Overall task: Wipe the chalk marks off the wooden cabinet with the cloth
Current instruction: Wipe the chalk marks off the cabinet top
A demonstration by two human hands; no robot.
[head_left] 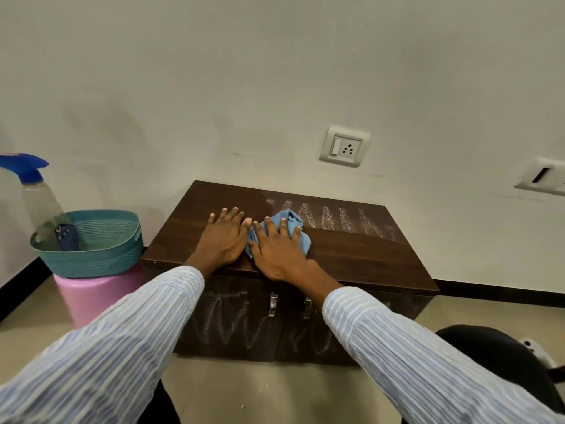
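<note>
Basket (101, 240) on stool (91, 296), left of cabinet (351, 258)

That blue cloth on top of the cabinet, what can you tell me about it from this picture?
The blue cloth looks like soft, light blue fabric, bunched up rather than folded. It lies near the middle of the dark wooden cabinet top, at the left end of the remaining chalk marks. The right hand presses flat on it with fingers spread, hiding much of it. The left hand lies flat on the wood beside it, its thumb at the cloth's edge.
</note>
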